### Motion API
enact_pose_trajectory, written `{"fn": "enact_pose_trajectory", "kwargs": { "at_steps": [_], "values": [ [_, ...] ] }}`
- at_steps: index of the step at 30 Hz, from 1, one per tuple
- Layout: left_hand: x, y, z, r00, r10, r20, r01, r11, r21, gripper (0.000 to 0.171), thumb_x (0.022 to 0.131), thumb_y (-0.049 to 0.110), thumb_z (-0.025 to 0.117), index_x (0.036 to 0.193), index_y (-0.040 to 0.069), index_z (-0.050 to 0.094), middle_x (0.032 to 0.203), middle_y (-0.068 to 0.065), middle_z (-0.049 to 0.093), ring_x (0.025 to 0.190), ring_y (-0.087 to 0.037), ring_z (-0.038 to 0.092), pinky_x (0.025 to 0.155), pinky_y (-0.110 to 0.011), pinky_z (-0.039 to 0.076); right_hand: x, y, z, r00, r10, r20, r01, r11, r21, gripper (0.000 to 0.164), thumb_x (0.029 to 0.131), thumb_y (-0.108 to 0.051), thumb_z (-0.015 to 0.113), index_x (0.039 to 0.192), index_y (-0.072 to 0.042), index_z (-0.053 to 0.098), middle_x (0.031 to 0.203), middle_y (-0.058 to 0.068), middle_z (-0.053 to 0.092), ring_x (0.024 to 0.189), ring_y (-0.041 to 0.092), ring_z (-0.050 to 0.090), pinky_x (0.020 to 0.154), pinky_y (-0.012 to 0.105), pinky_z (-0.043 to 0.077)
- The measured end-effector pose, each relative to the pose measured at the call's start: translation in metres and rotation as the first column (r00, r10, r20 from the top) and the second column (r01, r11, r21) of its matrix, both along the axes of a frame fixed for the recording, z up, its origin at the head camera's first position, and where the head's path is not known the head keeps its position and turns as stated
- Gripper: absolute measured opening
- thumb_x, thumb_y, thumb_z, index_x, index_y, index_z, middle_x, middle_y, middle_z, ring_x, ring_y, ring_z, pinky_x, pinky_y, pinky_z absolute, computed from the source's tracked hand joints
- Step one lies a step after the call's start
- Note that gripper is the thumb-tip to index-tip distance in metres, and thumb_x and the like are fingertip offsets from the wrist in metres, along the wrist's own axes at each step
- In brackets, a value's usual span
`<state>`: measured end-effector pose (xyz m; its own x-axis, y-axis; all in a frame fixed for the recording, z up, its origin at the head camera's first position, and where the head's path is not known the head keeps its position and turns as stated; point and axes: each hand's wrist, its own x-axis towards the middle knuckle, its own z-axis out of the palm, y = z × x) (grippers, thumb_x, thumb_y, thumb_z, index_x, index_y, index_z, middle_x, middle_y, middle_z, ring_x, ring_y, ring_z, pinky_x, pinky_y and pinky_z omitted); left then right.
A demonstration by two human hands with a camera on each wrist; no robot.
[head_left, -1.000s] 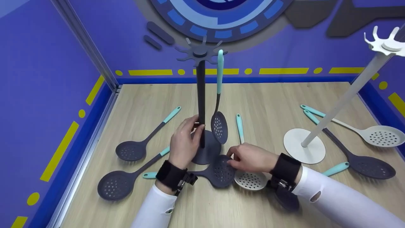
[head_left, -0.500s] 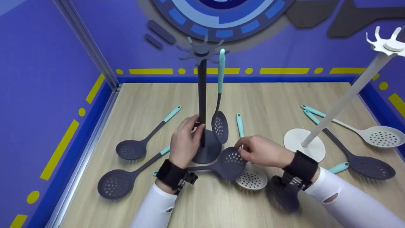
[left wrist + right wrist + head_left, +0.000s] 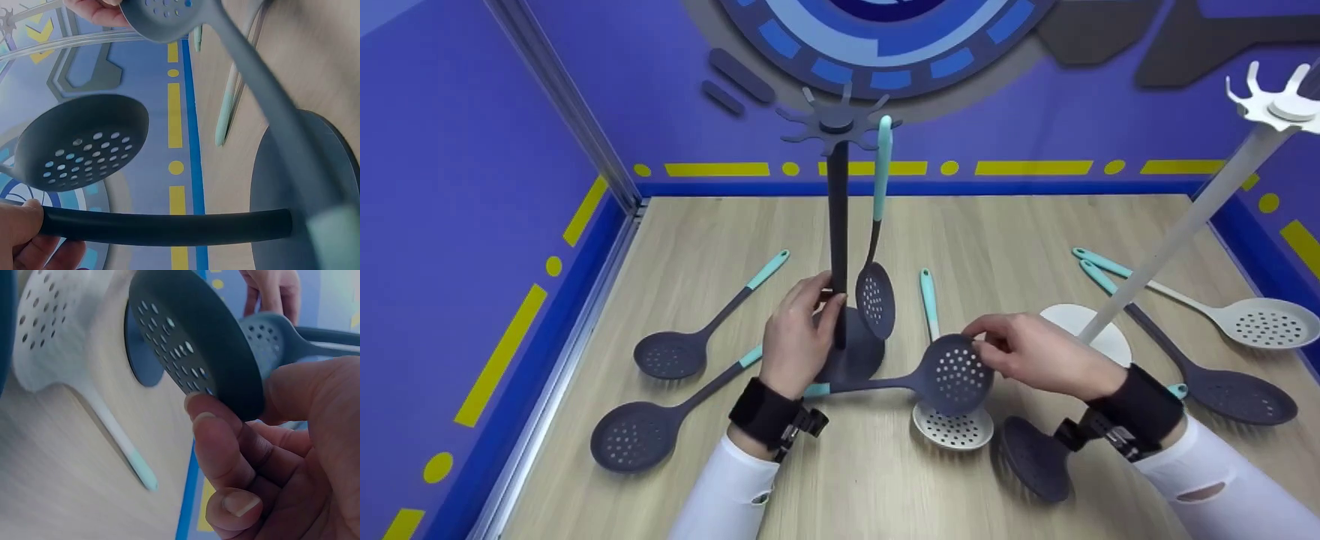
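Right now the right hand (image 3: 1039, 356) pinches the rim of a dark skimmer (image 3: 952, 373) between thumb and fingers (image 3: 225, 444), its bowl lifted off the table (image 3: 997, 232). The left hand (image 3: 795, 337) is curled round the post of the dark rack (image 3: 838, 225), bracing it. A firm brace seems wise (the rack looks top-heavy), and a regrip nearer the teal handle end (image 3: 815, 390) would probably help. This skimmer is dark grey, perforated and long-stemmed; 1 like it hangs on the rack (image 3: 876, 300).

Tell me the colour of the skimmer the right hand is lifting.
Dark grey skimmer, teal handle tip; clearest in the head view.
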<state>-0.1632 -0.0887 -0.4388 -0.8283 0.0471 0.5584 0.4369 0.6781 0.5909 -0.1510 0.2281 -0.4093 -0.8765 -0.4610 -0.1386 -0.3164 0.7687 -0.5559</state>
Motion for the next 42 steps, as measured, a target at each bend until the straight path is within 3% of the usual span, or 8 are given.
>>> {"fn": "enact_pose_trajectory", "kwargs": {
  "at_steps": [10,18,24,30,36,42],
  "values": [
    [-0.001,-0.001,-0.001,1.000,-0.005,0.005,0.004,1.000,0.003,0.031,0.096,0.029,0.057,0.124,0.015,0.060,0.106,0.005,0.065,0.094,-0.006,0.063,0.075,-0.025,0.053,0.012,0.036,0.003,0.995,-0.080,-0.060,0.081,0.997,0.007,0.024,0.096,-0.023,0.055,0.118,-0.026,0.062,0.070,-0.009,0.058,0.056,0.008,0.053,0.047,0.024,0.044],
    [0.000,-0.001,0.001,1.000,-0.011,-0.008,0.011,1.000,0.003,0.029,0.095,0.028,0.058,0.122,0.016,0.061,0.105,0.005,0.065,0.095,-0.006,0.063,0.077,-0.024,0.053,0.022,0.066,-0.001,0.986,-0.168,0.012,0.169,0.983,-0.075,0.026,0.098,-0.032,0.052,0.121,-0.023,0.061,0.087,-0.001,0.064,0.066,0.011,0.057,0.054,0.026,0.051],
    [-0.001,-0.002,0.002,1.000,-0.015,0.003,0.015,1.000,-0.001,0.030,0.095,0.028,0.059,0.122,0.017,0.061,0.105,0.006,0.066,0.094,-0.006,0.063,0.078,-0.023,0.052,0.032,0.087,-0.003,0.972,-0.235,0.006,0.235,0.971,-0.045,0.032,0.098,-0.038,0.050,0.122,-0.020,0.061,0.074,0.000,0.056,0.061,0.009,0.051,0.051,0.025,0.047],
    [-0.002,-0.004,0.003,0.999,-0.001,0.047,0.001,1.000,0.000,0.029,0.094,0.031,0.059,0.122,0.020,0.061,0.106,0.009,0.065,0.095,-0.002,0.062,0.080,-0.021,0.051,0.041,0.106,-0.003,0.961,-0.275,-0.012,0.275,0.961,-0.041,0.040,0.098,-0.043,0.048,0.127,-0.016,0.058,0.097,0.006,0.065,0.075,0.010,0.060,0.058,0.022,0.052],
    [-0.003,-0.002,0.001,0.998,0.000,0.058,0.000,1.000,0.001,0.029,0.095,0.030,0.057,0.122,0.019,0.061,0.104,0.007,0.066,0.094,-0.003,0.062,0.079,-0.022,0.051,0.050,0.115,-0.004,0.945,-0.328,0.010,0.328,0.939,-0.103,0.041,0.098,-0.040,0.048,0.131,-0.016,0.054,0.112,0.011,0.065,0.085,0.009,0.065,0.065,0.022,0.055],
    [-0.002,-0.002,0.001,0.996,-0.015,0.088,0.015,1.000,0.011,0.029,0.096,0.029,0.056,0.123,0.019,0.059,0.102,0.007,0.067,0.096,-0.003,0.062,0.082,-0.022,0.051,0.052,0.114,-0.006,0.931,-0.363,-0.042,0.349,0.917,-0.193,0.035,0.099,-0.031,0.050,0.131,-0.016,0.054,0.101,0.007,0.066,0.080,0.008,0.064,0.064,0.023,0.054]
  ]
}}
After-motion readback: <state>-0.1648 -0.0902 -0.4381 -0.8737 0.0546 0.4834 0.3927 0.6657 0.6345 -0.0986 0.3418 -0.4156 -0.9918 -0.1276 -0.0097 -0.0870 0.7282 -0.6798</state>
